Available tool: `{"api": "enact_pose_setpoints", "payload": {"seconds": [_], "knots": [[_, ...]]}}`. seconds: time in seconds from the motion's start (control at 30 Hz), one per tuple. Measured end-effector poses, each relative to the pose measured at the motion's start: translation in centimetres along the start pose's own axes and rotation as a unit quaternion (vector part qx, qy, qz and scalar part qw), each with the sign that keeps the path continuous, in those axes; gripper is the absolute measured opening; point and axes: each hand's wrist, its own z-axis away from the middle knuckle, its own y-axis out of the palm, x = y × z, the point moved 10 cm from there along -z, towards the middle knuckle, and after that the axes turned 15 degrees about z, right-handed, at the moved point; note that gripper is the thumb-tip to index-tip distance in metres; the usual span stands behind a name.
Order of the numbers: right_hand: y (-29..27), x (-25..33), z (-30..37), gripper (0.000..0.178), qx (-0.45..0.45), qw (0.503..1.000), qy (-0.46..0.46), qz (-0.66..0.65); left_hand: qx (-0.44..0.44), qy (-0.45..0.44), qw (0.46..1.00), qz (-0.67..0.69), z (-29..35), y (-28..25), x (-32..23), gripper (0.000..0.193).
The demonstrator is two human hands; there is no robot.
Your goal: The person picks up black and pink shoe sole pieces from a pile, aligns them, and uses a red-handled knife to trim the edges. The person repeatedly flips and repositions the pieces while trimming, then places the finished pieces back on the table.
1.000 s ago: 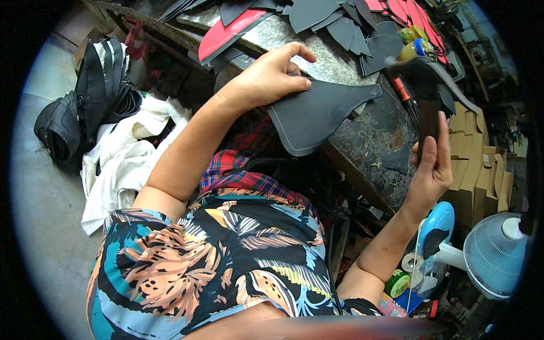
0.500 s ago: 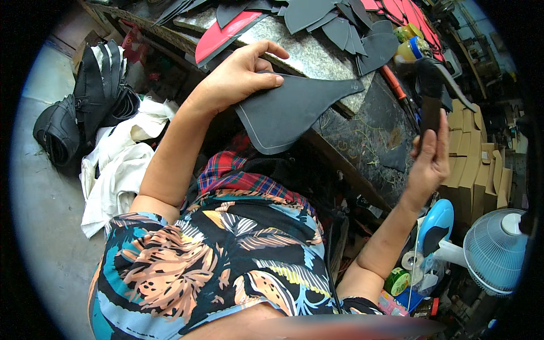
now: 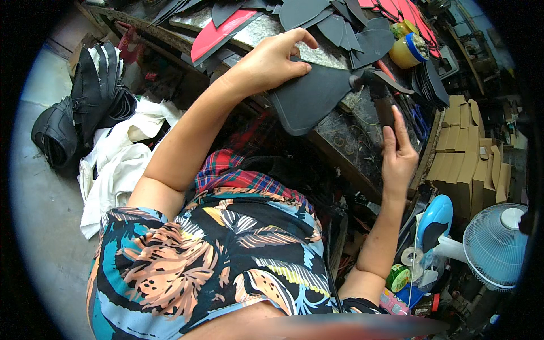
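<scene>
My left hand [image 3: 275, 63] pinches the upper edge of a black leather-like shoe piece [image 3: 310, 102] between thumb and fingers. A pale line runs near the piece's lower edge, and its narrow end reaches right over a grey stone slab [image 3: 328, 56]. In my right hand [image 3: 400, 161] is a hammer [image 3: 385, 109], gripped by its dark handle. The hammer's round face is down at the narrow end of the piece; whether it touches cannot be made out. Its thin curved end points right.
Several black cut pieces [image 3: 371, 42] and a red one [image 3: 218, 35] lie on the bench. A blue-lidded jar [image 3: 409, 51] stands behind. Cardboard boxes [image 3: 456, 150] and a fan [image 3: 496, 246] are at right. White cloth [image 3: 116, 164] and black shoe parts [image 3: 90, 85] are at left.
The hammer has swung down and left from its raised place to the narrow end of the piece. My left hand and the piece have shifted right and slightly up.
</scene>
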Motion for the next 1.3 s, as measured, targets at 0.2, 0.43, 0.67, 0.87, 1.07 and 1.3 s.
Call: {"api": "enact_pose_setpoints", "payload": {"seconds": [0.2, 0.43, 0.67, 0.87, 1.07, 1.3], "knots": [[-3.5, -0.1, 0.3, 0.035, -0.075, 0.994, -0.062, -0.047, 0.016, 0.089, 0.994, -0.057, -1.9, 0.6, -1.1, 0.038], [1.0, -0.7, 0.0, 0.037, 0.038, 0.999, -0.004, -0.028, 0.021, 0.165, 0.978, -0.128, -4.1, 1.2, -0.9, 0.042], [-4.3, -0.6, 0.5, 0.037, -0.101, 0.975, -0.02, -0.199, 0.027, 0.163, 0.979, -0.119, -4.3, 0.9, 0.0, 0.043], [1.3, 0.4, 1.2, 0.039, 0.033, 0.997, -0.028, -0.064, 0.029, 0.154, 0.975, -0.16, -4.3, 1.2, 0.2, 0.042], [-3.5, -2.3, 1.7, 0.035, -0.082, 0.995, -0.054, -0.007, 0.004, 0.098, 0.982, -0.162, -3.6, 0.8, 0.5, 0.041], [-5.6, -5.2, 2.7, 0.029, -0.118, 0.956, -0.051, 0.264, 0.019, 0.059, 0.992, 0.112, -1.0, 1.0, -0.5, 0.044]]}}
